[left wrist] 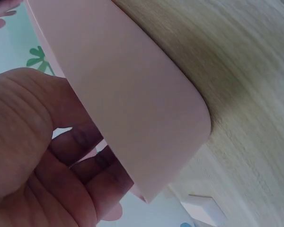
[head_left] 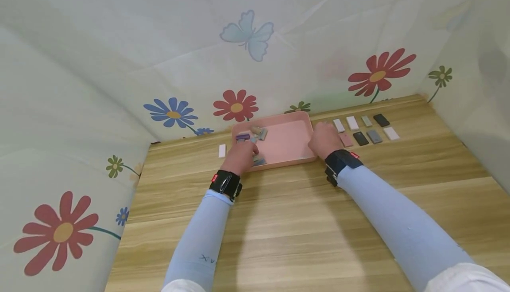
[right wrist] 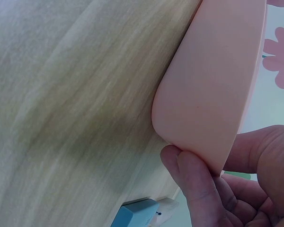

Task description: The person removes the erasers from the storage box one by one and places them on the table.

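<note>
A shallow pink tray (head_left: 288,141) lies on the wooden table, its wall (left wrist: 132,94) large in the left wrist view. My left hand (head_left: 240,155) reaches over the front wall into the tray's left end, among small items. Those include a purple piece (head_left: 242,137) and a tan piece (head_left: 256,130). In the left wrist view, the curled fingers of that hand (left wrist: 52,142) pass behind the wall, so their tips are hidden; I cannot tell whether they pinch anything. My right hand (head_left: 324,140) grips the tray's right corner; the right wrist view shows thumb and fingers (right wrist: 196,177) around its edge.
Right of the tray, several small flat blocks lie in two rows, among them a black one (head_left: 381,120), a pink one (head_left: 346,139) and a blue-grey one (head_left: 374,136). A white block (head_left: 222,150) lies left of the tray. A flowered curtain (head_left: 175,79) hangs behind the table.
</note>
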A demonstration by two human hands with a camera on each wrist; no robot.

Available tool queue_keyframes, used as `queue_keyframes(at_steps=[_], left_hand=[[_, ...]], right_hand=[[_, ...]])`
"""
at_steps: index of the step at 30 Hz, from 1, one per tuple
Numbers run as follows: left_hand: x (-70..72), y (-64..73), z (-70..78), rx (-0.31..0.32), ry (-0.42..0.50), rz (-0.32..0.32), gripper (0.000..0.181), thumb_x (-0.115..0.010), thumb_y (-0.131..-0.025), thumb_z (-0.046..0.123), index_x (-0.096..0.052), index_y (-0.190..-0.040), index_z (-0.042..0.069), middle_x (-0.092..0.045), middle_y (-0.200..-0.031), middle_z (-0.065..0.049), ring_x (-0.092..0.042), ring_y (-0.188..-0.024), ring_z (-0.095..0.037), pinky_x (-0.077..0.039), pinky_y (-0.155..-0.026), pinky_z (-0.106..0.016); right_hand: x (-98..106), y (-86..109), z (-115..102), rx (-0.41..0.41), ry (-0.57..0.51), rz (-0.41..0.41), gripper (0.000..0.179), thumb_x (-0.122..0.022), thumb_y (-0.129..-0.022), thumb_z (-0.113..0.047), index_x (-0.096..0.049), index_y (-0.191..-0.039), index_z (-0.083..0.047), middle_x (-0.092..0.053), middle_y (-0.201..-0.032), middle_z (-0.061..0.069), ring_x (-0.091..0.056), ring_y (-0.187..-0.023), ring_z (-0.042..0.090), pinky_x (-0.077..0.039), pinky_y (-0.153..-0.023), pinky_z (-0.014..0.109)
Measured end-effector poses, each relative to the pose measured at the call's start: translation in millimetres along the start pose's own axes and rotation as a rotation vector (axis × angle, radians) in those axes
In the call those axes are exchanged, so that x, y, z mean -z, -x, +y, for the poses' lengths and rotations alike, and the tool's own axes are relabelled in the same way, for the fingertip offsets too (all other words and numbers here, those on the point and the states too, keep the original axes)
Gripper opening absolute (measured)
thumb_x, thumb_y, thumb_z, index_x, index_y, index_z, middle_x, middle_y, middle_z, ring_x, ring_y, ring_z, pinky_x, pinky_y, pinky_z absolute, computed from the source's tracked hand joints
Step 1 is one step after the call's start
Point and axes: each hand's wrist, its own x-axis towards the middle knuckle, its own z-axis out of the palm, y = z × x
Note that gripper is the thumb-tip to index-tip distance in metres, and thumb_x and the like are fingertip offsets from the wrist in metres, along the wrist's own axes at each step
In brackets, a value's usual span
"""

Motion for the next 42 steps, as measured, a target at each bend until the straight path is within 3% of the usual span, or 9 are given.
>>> queue_keyframes(at_steps=[8, 12, 16, 20, 23, 26, 31, 35, 42], left_hand=[[1.4, 0.7, -4.1, -0.045, -0.064, 0.006, 0.028, -0.063, -0.085, 0.005, -0.07, -0.107, 0.02, -0.067, -0.108, 0.002, -0.061, -0.098, -0.016, -0.05, -0.085, -0.033], [5.7, 3.5, -17.5, -0.06, 0.004, 0.047, 0.03, -0.063, -0.084, 0.006, -0.069, -0.11, 0.02, -0.067, -0.103, 0.001, -0.06, -0.09, -0.015, -0.051, -0.078, -0.033], [21.6, 9.1, -41.2, -0.019, 0.176, 0.17, 0.034, -0.062, -0.082, 0.008, -0.067, -0.115, 0.018, -0.066, -0.1, -0.002, -0.057, -0.084, -0.016, -0.049, -0.072, -0.032], [36.0, 17.3, -70.5, 0.043, 0.327, 0.337, 0.036, -0.061, -0.082, 0.01, -0.065, -0.117, 0.015, -0.066, -0.097, -0.006, -0.057, -0.082, -0.019, -0.048, -0.068, -0.033], [36.1, 22.2, -90.7, 0.102, 0.4, 0.452, 0.037, -0.061, -0.081, 0.011, -0.065, -0.118, 0.012, -0.066, -0.095, -0.008, -0.058, -0.083, -0.021, -0.047, -0.069, -0.034], [28.4, 25.2, -105.8, 0.152, 0.456, 0.515, 0.037, -0.063, -0.08, 0.011, -0.066, -0.117, 0.01, -0.068, -0.097, -0.01, -0.061, -0.086, -0.022, -0.049, -0.07, -0.036], [10.6, 25.3, -119.4, 0.214, 0.5, 0.548, 0.035, -0.065, -0.08, 0.01, -0.067, -0.115, 0.008, -0.069, -0.1, -0.013, -0.064, -0.09, -0.024, -0.051, -0.072, -0.038], [1.6, 25.1, -123.8, 0.286, 0.517, 0.537, 0.033, -0.065, -0.08, 0.01, -0.068, -0.113, 0.005, -0.069, -0.099, -0.014, -0.063, -0.091, -0.026, -0.051, -0.074, -0.039], [-4.6, 21.7, -126.9, 0.325, 0.439, 0.544, 0.025, -0.069, -0.078, 0.013, -0.072, -0.1, 0.003, -0.071, -0.089, -0.012, -0.064, -0.084, -0.026, -0.051, -0.074, -0.039]], right_hand=[[0.0, -2.0, -0.2, 0.01, 0.009, -0.003, 0.016, -0.063, -0.076, -0.011, -0.064, -0.078, 0.005, -0.064, -0.081, 0.021, -0.057, -0.076, 0.033, -0.045, -0.068, 0.044], [2.6, 0.4, -2.0, 0.018, 0.019, -0.014, 0.019, -0.062, -0.077, -0.011, -0.064, -0.079, 0.007, -0.064, -0.083, 0.023, -0.058, -0.08, 0.036, -0.046, -0.071, 0.046], [2.6, 1.4, -4.0, -0.006, 0.009, -0.022, 0.02, -0.062, -0.077, -0.011, -0.063, -0.083, 0.008, -0.063, -0.086, 0.024, -0.057, -0.082, 0.036, -0.046, -0.071, 0.045], [1.3, 0.0, -4.1, -0.012, 0.004, -0.026, 0.021, -0.062, -0.076, -0.011, -0.063, -0.085, 0.008, -0.063, -0.087, 0.024, -0.057, -0.082, 0.035, -0.046, -0.071, 0.045], [0.1, -0.6, -3.3, 0.002, -0.001, -0.02, 0.021, -0.062, -0.076, -0.011, -0.063, -0.085, 0.008, -0.063, -0.086, 0.025, -0.057, -0.082, 0.036, -0.046, -0.07, 0.045], [-0.8, 0.0, -2.7, 0.002, -0.013, -0.017, 0.021, -0.062, -0.076, -0.01, -0.062, -0.086, 0.009, -0.062, -0.087, 0.025, -0.056, -0.082, 0.036, -0.045, -0.071, 0.046], [-0.6, 2.7, -1.6, -0.006, 0.013, -0.023, 0.022, -0.063, -0.076, -0.011, -0.062, -0.085, 0.009, -0.062, -0.087, 0.025, -0.056, -0.082, 0.037, -0.045, -0.072, 0.046], [0.2, 3.4, -3.2, 0.002, 0.031, -0.028, 0.021, -0.063, -0.076, -0.011, -0.063, -0.082, 0.009, -0.062, -0.085, 0.024, -0.055, -0.082, 0.036, -0.044, -0.073, 0.046], [-0.1, 1.1, -5.1, -0.023, -0.001, -0.031, 0.02, -0.064, -0.077, -0.01, -0.064, -0.084, 0.008, -0.061, -0.087, 0.023, -0.053, -0.082, 0.035, -0.044, -0.073, 0.044]])
